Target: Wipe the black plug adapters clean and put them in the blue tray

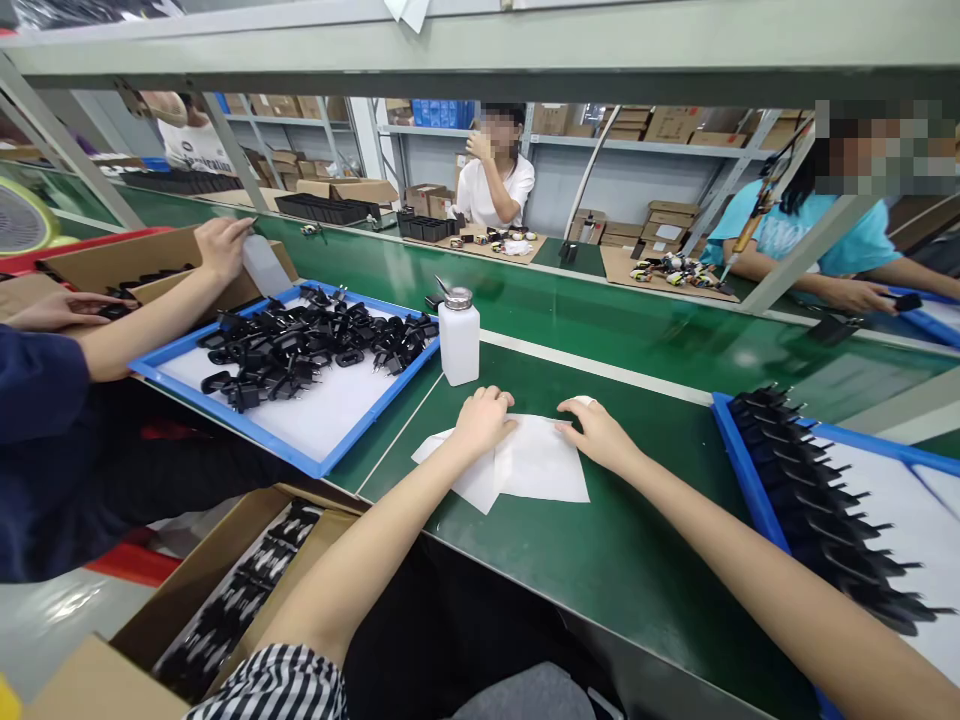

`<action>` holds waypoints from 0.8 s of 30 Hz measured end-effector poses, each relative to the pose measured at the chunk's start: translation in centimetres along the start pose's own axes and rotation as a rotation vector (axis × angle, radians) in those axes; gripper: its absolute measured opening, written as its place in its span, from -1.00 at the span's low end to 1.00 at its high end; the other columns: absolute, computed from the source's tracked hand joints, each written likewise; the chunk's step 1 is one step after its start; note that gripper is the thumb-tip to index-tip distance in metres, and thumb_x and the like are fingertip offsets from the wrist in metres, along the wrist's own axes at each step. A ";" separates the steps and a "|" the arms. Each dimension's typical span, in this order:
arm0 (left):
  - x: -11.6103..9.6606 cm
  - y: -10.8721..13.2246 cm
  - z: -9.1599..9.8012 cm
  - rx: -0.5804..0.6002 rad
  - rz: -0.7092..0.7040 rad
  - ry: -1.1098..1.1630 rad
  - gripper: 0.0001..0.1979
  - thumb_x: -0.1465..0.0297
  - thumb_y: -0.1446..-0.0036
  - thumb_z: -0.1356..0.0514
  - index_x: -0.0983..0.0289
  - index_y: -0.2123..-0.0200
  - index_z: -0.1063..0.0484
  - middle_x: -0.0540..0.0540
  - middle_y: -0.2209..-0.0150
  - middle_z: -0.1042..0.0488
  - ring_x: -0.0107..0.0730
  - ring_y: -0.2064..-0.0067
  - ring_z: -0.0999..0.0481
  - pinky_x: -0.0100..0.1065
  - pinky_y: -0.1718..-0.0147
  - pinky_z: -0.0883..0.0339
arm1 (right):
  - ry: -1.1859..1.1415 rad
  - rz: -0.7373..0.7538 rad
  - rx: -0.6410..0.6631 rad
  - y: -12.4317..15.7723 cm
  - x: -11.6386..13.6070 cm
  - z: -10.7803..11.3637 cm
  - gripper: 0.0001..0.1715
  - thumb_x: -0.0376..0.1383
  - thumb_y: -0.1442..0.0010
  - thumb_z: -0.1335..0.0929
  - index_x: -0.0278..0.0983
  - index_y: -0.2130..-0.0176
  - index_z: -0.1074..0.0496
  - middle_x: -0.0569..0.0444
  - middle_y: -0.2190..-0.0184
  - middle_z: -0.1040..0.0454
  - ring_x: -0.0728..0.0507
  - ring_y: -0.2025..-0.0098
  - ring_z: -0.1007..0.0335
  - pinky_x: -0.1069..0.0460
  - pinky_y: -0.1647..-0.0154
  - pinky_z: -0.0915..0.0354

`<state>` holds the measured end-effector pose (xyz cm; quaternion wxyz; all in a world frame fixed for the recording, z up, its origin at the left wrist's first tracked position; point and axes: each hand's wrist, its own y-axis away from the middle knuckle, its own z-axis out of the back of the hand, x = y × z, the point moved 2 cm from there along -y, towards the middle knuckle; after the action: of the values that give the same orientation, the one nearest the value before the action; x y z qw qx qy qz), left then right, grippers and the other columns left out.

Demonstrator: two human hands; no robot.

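Thin white sheets (544,470), paper or cloth, lie overlapping on the green bench in front of me. My left hand (484,420) is closed on their upper left part, fingers curled and thumb against the sheet. At their upper right corner is my right hand (600,432), its thumb and forefinger apart. Something small and white (585,400) shows at its fingertips; I cannot make out what it is. Behind my left hand stands a white square bottle (459,340) with a metal pump top.
On the left, a blue-rimmed tray (322,462) holds a heap of black plug adapters (300,345); a co-worker's arm (161,320) reaches behind it. Another blue tray (750,480) on the right carries adapters in rows. Below left sits an open carton (202,560). Co-workers sit opposite.
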<state>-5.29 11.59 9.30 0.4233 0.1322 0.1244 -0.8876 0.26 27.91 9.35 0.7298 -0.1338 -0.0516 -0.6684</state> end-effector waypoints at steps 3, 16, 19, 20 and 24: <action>-1.1 1.1 -0.3 0.050 -0.167 -0.030 -0.74 0.34 -0.01 0.04 0.29 0.26 -0.32 0.13 0.24 -0.32 -0.26 0.17 -0.25 -0.26 0.17 -0.10 | 0.095 0.212 -0.030 0.7 1.3 -0.8 -0.69 -0.29 -0.08 -0.12 -0.32 0.24 -0.32 -0.06 0.30 -0.35 -0.15 0.18 -0.18 -0.03 0.17 -0.10; -0.8 3.4 -1.0 0.108 -0.081 -0.064 -0.34 0.03 0.04 0.16 0.30 -0.07 0.11 0.27 -0.12 0.20 -0.01 -0.12 0.26 0.21 0.12 0.29 | 0.230 0.042 0.133 0.8 1.7 -1.6 -0.36 -0.09 -0.10 -0.03 -0.42 -0.07 0.06 -0.19 -0.08 0.09 -0.26 -0.11 0.31 -0.35 0.07 0.18; 0.9 4.0 0.7 0.024 0.149 -0.133 -0.49 0.19 -0.02 0.12 0.30 -0.03 -0.01 0.25 -0.09 0.05 -0.02 -0.09 0.10 0.15 0.10 0.20 | 0.216 0.063 0.128 1.4 2.9 -1.7 -0.32 -0.05 -0.09 -0.03 -0.39 -0.09 0.10 -0.17 -0.10 0.16 -0.25 -0.12 0.33 -0.32 0.05 0.19; 1.6 4.3 1.1 0.023 0.222 -0.151 -0.53 0.24 -0.01 0.08 0.31 0.01 -0.09 0.26 -0.05 -0.05 -0.03 -0.05 0.00 0.10 0.10 0.13 | 0.216 0.076 0.155 1.6 3.3 -1.9 -0.31 -0.03 -0.08 -0.03 -0.37 -0.09 0.10 -0.16 -0.10 0.16 -0.25 -0.12 0.34 -0.32 0.04 0.21; 3.7 4.9 1.5 0.045 0.298 -0.077 -0.73 0.36 0.06 -0.02 0.31 0.25 -0.31 0.19 0.23 -0.32 -0.18 0.16 -0.26 -0.22 0.22 -0.13 | 0.220 0.075 0.270 2.1 4.0 -2.7 -0.32 -0.01 -0.08 0.00 -0.31 -0.10 0.09 -0.14 -0.09 0.10 -0.22 -0.12 0.36 -0.31 0.03 0.25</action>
<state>-3.85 5.41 8.94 0.5517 0.1245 0.0671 -0.8220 2.51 23.45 7.53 0.7668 0.0375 -0.0557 -0.6384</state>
